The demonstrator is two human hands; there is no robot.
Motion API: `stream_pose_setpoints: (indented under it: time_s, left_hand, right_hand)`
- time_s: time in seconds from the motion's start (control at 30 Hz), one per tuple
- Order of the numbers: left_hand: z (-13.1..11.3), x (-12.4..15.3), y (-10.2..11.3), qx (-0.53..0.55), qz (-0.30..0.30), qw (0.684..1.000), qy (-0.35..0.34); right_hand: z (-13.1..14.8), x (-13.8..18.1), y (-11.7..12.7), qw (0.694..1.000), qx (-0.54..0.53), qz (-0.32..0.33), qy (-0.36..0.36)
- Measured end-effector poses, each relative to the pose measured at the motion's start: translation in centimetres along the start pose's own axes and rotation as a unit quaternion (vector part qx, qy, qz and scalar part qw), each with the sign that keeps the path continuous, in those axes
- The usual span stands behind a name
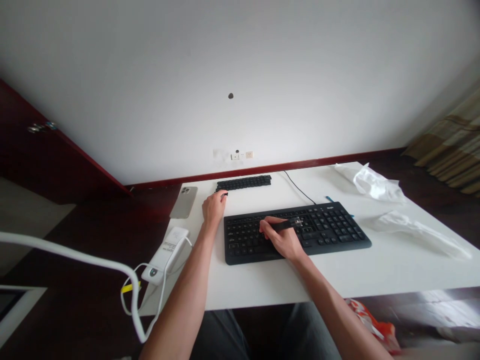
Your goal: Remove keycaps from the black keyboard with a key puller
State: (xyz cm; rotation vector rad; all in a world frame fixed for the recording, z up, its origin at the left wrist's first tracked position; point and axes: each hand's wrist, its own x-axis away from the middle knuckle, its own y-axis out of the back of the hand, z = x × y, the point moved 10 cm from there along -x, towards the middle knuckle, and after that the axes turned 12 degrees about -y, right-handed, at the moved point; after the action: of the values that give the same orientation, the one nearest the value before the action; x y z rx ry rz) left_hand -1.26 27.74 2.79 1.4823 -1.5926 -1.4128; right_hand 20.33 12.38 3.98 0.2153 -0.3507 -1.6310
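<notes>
Head view: black plastic keycaps (244, 183) lay in rows behind the black rectangular keyboard (335, 226), its right end still keyed; left hand (213, 206) pinched a small black piece (225, 194), right hand (283, 241) a black metal-tipped tool (284, 225).

Pale grey wall (307, 80), dark red door (45, 155) left, striped curtain (450, 147) right; white table (247, 290), dark glossy floor (75, 320).

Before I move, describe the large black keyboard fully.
The keyboard, seemingly plastic, lies flat on the white table. It has rows of dark keys, a number pad at its right end and a pale logo near its far right corner. A black cord meets its far edge. The right hand, gripping a black tool, is over its middle; contact is unclear.
</notes>
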Motion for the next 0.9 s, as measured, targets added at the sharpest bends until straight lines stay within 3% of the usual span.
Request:
stream_pose_setpoints:
  time_s: [0.9]
  left_hand:
    - [-0.28, 0.39, -0.01, -0.023, -0.011, 1.0, 0.013]
  right_hand:
    - [0.13, 0.06, 0.01, 1.0, -0.015, 0.007, 0.005]
